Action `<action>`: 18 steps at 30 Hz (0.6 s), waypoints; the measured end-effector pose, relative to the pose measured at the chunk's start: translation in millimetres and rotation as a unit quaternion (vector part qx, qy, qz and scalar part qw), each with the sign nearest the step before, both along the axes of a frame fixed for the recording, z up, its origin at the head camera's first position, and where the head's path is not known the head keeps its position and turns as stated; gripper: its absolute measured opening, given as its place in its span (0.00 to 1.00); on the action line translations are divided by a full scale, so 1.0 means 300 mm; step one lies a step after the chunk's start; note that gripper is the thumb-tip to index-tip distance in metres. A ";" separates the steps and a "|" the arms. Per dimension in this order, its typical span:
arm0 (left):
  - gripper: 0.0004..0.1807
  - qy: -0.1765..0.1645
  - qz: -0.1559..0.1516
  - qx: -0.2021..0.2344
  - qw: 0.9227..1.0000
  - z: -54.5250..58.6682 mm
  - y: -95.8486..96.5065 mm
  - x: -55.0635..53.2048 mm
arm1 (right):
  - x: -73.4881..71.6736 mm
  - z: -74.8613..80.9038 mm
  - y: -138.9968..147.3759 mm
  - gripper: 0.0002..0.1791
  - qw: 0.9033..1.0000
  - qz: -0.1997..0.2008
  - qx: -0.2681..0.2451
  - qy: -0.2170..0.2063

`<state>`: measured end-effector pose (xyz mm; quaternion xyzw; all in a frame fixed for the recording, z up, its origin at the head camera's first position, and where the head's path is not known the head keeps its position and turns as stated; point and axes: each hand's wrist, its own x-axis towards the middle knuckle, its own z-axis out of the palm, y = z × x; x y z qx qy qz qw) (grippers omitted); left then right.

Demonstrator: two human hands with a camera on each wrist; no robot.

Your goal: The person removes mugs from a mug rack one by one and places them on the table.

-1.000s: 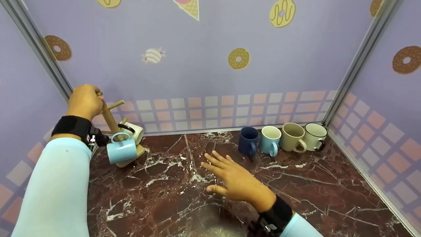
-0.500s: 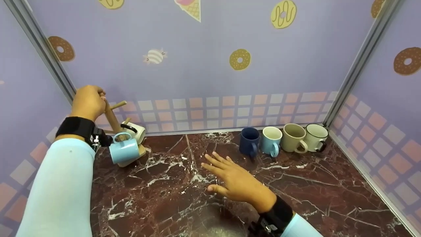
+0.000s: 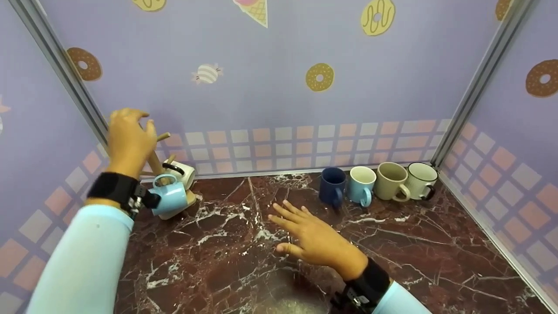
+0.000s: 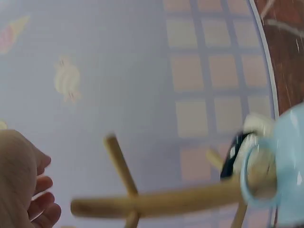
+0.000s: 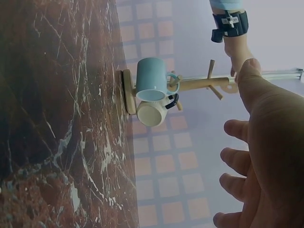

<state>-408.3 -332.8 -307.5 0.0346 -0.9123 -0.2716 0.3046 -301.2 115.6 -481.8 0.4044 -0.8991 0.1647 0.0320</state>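
A wooden mug tree (image 4: 180,201) stands at the back left, carrying a light blue mug (image 3: 171,196) and a white mug with a black handle (image 3: 185,173) on its pegs. My left hand (image 3: 128,141) is at the top of its post in the head view; the left wrist view shows a gap between the loosely bent fingers and the post end. Palm down, my right hand (image 3: 316,237) hovers over or lies on the table with fingers spread, holding nothing; I cannot tell whether it touches. In the right wrist view its fingers (image 5: 236,160) are partly bent.
Along the back wall on the right stand a dark blue mug (image 3: 331,185), a light blue mug with a pale inside (image 3: 361,185), a beige mug (image 3: 390,181) and a white black-rimmed mug (image 3: 420,181). Walls enclose the dark red marbled table (image 3: 226,261) at the back and sides.
My left hand has let go of the mug tree's post top and its fingers have loosened. The mug tree and mugs stay in place. My right hand has hardly moved.
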 end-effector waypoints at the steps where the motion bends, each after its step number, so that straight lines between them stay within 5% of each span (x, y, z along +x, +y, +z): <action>1: 0.20 0.024 -0.009 0.009 1.000 -0.016 0.023 0.007 | 0.000 0.000 0.001 0.47 1.000 0.000 0.001 0.000; 7: 0.13 0.136 -0.048 0.086 0.986 -0.170 0.139 0.086 | 0.002 0.000 0.006 0.47 1.000 0.000 0.005 0.004; 12: 0.10 0.215 -0.051 0.138 0.965 -0.318 0.149 0.146 | 0.004 0.008 0.002 0.47 1.000 -0.004 -0.004 0.006; 18: 0.12 0.223 -0.008 0.234 0.946 -0.478 0.087 0.180 | 0.006 0.018 -0.005 0.47 1.000 -0.004 0.000 -0.001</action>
